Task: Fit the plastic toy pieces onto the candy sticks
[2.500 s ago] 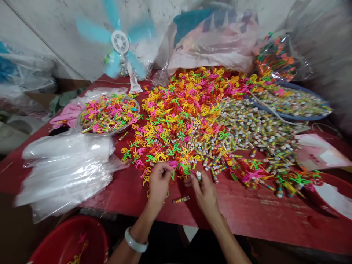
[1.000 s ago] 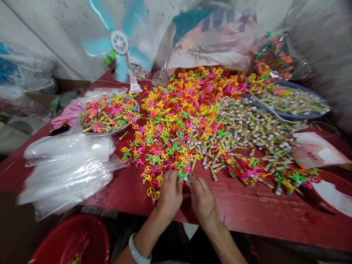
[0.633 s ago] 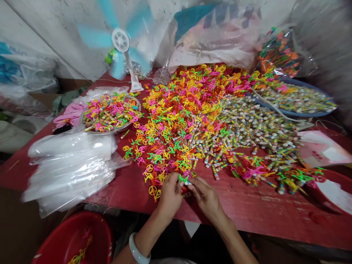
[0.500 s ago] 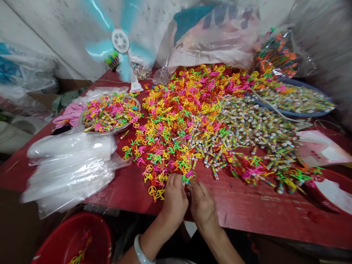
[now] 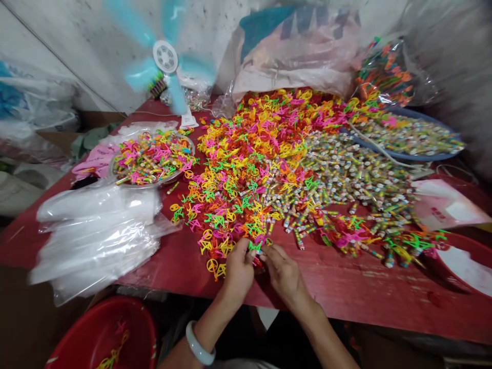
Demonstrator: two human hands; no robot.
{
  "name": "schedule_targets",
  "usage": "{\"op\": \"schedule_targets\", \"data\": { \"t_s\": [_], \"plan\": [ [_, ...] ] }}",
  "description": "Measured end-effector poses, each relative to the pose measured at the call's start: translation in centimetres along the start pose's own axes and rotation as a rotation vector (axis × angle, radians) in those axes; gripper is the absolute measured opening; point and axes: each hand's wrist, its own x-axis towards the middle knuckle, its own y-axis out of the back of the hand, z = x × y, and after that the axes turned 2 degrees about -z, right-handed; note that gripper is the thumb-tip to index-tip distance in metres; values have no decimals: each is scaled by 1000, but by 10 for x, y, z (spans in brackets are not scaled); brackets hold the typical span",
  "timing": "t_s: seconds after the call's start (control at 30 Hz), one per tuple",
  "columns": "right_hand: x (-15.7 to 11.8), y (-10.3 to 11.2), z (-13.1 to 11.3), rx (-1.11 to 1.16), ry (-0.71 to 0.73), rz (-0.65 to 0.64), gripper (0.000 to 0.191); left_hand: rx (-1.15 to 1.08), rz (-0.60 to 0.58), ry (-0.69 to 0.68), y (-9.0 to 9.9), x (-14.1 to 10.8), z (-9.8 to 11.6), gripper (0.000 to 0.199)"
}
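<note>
My left hand (image 5: 239, 269) is closed at the front edge of the pile, its thumb and fingers pinching a small green plastic piece (image 5: 253, 246). Close on its right, my right hand (image 5: 285, 274) has its fingertips pinched together. A tiny whitish end shows between the two hands, but the fingers hide most of what the right one holds. Just beyond lies a heap of small plastic pieces (image 5: 230, 179) in yellow, pink, green, orange and red, some with round wheel-like rings. Small patterned tubes (image 5: 357, 174) with white ends are heaped to its right.
Clear plastic bags (image 5: 103, 236) lie at the left, near a bowl (image 5: 169, 179) of mixed pieces. A blue fan (image 5: 165, 56) spins at the back. A blue basin (image 5: 434, 156) holds more tubes. Red basins stand at the right edge (image 5: 453, 282) and below the table (image 5: 73, 333).
My hands have moved slightly apart, the left a little leftward and the right a little rightward. The green piece between them now shows more plainly.
</note>
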Motion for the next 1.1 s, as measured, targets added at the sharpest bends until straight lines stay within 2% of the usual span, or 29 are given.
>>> {"op": "schedule_targets", "data": {
  "t_s": [0.2,0.3,0.43,0.63,0.8,0.93,1.1],
  "plan": [
    [5,5,4,123,38,-60,26,-52,-37,53,1,2,2,9],
    [5,7,8,171,5,-80,24,-48,-30,71,1,2,4,7],
    [3,6,12,212,-40,-67,23,-96,-44,85,-1,2,3,3],
    [4,4,17,322,-35,-66,24,-204,-58,94,-3,5,-4,3],
    [-1,4,13,267,-136,-25,23,-258,-81,96,-2,7,-1,16],
    [-6,4,8,242,-235,39,23,-407,-132,180,-2,7,5,21],
    [-6,3,4,342,-358,34,28,-490,-86,227,-3,9,6,25]
  ]
}}
